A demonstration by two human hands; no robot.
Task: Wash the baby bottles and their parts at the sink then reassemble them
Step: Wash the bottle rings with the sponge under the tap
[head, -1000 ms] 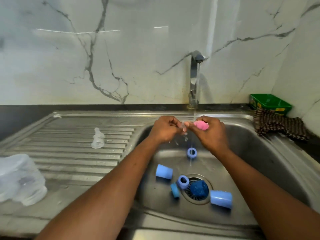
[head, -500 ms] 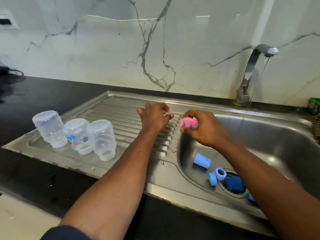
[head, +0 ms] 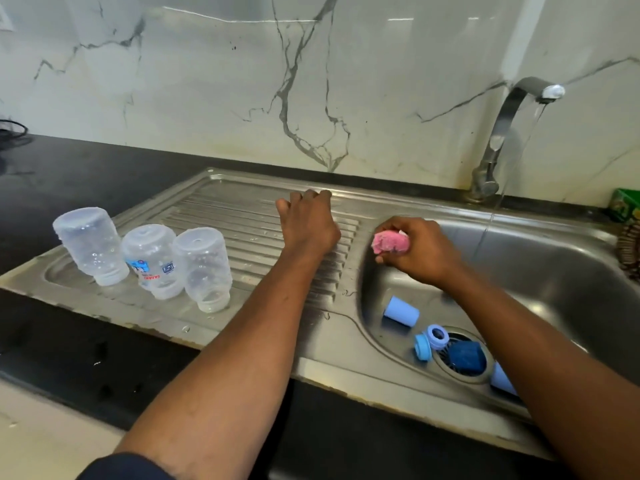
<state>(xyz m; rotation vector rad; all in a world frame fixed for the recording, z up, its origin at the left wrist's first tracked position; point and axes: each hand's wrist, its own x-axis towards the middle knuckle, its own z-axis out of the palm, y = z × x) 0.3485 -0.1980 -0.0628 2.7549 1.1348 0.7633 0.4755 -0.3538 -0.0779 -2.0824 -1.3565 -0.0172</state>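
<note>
Three clear baby bottles (head: 91,249) (head: 152,259) (head: 204,268) stand upside down on the steel drainboard (head: 214,206). My left hand (head: 308,223) is low over the drainboard's ridges, knuckles up, fingers curled under and hidden. My right hand (head: 420,249) grips a pink sponge (head: 389,241) over the left edge of the sink basin (head: 554,265). In the basin lie a light blue cap (head: 400,311), two blue rings (head: 437,336) (head: 423,348) and another blue cap (head: 502,379) partly under my right arm.
The tap (head: 512,109) runs a thin stream of water into the basin. A dark blue piece (head: 465,353) sits on the drain strainer. A green box (head: 625,204) and a dark cloth (head: 628,251) are at the right edge. Black counter surrounds the sink.
My left hand left the water stream and moved left over the drainboard; the clear part seen at its fingertips is now hidden. My right hand with the sponge shifted to the basin's left edge.
</note>
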